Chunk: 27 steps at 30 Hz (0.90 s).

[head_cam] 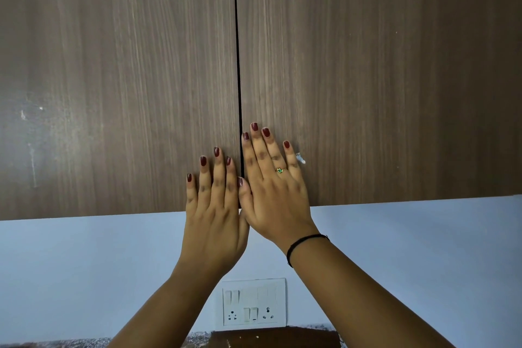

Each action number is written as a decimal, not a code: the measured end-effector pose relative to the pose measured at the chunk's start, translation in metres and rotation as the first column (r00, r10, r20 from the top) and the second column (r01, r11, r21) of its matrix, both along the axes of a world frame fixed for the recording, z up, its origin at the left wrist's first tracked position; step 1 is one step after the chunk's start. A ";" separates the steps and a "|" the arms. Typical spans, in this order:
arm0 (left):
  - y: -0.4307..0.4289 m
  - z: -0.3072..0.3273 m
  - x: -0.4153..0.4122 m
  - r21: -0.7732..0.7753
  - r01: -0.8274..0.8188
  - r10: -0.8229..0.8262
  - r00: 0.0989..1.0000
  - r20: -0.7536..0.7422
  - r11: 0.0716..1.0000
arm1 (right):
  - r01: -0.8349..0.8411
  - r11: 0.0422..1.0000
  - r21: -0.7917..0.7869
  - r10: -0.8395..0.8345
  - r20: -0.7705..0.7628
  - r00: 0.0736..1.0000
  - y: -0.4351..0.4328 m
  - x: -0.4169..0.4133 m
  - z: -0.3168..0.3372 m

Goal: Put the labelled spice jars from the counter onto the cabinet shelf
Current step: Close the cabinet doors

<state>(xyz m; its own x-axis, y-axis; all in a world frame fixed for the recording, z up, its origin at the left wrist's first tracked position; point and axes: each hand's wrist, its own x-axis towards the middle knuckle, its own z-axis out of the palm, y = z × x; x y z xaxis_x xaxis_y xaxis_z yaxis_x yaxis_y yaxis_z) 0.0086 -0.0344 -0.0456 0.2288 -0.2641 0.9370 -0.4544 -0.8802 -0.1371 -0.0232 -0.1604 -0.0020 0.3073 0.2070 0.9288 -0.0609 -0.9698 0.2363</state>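
Shut cabinet doors [113, 65], flat hands [214, 206] [275, 195], pale wall [423, 248]

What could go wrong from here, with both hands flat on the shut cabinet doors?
1. The left hand and right hand lie right along the gap between the left door and right door. Fingertips there could be pinched if a door shifts.
2. No handle shows, so flat palms may slip when opening.
3. A door swinging out might hit the person's head, which seems close.

White switchboard [253, 302], pale wall [84, 263], perhaps brown box [276, 337]
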 end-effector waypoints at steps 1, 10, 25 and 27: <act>0.000 0.000 0.000 0.000 0.003 -0.003 1.000 0.003 1.000 | -0.002 1.000 0.001 0.002 -0.003 1.000 0.000 0.000 0.000; 0.000 -0.001 0.003 0.001 0.034 -0.034 0.998 0.056 0.999 | -0.033 0.999 0.006 0.033 0.005 0.999 0.000 0.001 -0.002; 0.009 0.005 -0.002 0.055 0.032 -0.031 0.999 -0.017 0.998 | -0.025 1.000 -0.002 0.024 -0.049 0.998 -0.002 -0.006 0.000; 0.011 0.006 -0.006 0.049 0.050 -0.048 0.998 -0.032 0.998 | -0.056 0.998 0.001 0.056 -0.055 0.997 -0.003 -0.014 -0.002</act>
